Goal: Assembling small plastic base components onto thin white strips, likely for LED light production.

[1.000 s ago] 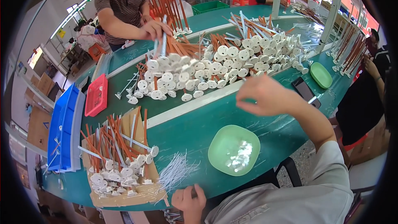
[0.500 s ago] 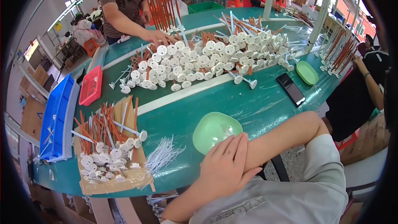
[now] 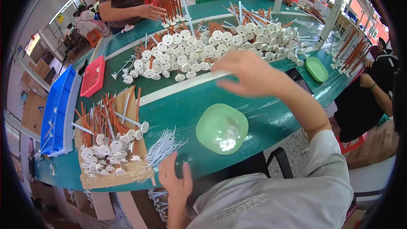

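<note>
Pale green bowl (image 3: pixel 210 118), rounded-square and smooth, on the green surface (image 3: pixel 165 110) in front of the person; small shiny, flake-like bits (image 3: pixel 227 141) inside, gathered toward the near side. Long blue bin (image 3: pixel 57 112) at far left: a few thin stems with white ends. Red tray (image 3: pixel 94 74) beside it, with small pieces too fine to make out. Flat brown cardboard (image 3: pixel 97 182) under a cluster of white disc-ended pieces (image 3: pixel 111 152), stems orange-brown or pale grey.

White strips (image 3: pixel 165 146): thin, loose, fanned in a tangle just right of the cardboard. Left hand (image 3: pixel 176 178) at their near edge, grip wide, thumb well off the fingers. Right hand (image 3: pixel 250 74) blurred, above the pale rail before the big heap of white discs (image 3: pixel 193 55), round-faced with small dark holes; cannot tell whether its grip holds anything.
</note>
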{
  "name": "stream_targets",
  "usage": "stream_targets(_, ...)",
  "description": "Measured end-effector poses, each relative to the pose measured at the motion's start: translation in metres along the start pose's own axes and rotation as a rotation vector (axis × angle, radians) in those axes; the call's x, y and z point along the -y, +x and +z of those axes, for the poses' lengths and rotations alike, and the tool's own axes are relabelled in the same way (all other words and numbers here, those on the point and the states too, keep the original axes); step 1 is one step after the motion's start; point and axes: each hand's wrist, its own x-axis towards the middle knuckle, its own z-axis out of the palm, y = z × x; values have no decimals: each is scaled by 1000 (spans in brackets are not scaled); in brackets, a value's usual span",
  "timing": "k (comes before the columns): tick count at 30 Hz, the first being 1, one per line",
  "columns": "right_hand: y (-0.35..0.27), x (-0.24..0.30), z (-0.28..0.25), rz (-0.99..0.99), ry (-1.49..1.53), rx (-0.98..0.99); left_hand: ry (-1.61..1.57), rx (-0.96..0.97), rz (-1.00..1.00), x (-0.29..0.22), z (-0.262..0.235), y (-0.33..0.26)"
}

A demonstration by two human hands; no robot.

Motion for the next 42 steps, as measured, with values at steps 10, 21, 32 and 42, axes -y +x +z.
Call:
stream_targets(10, 63, -149, 110, 485, -345, -17, 246, -54, -37, 13, 23, -7)
stream_targets(21, 9, -57, 72, 346, 223, -294, 205, -116, 36, 10, 22, -15)
stream_targets(32, -133, 146, 104, 333, 724, -619, -1580, 269, -559, -71, 57, -11)
stream_targets(42, -153, 157, 108, 208, 323, -736, -1689, 312, -572, -71, 63, -29)
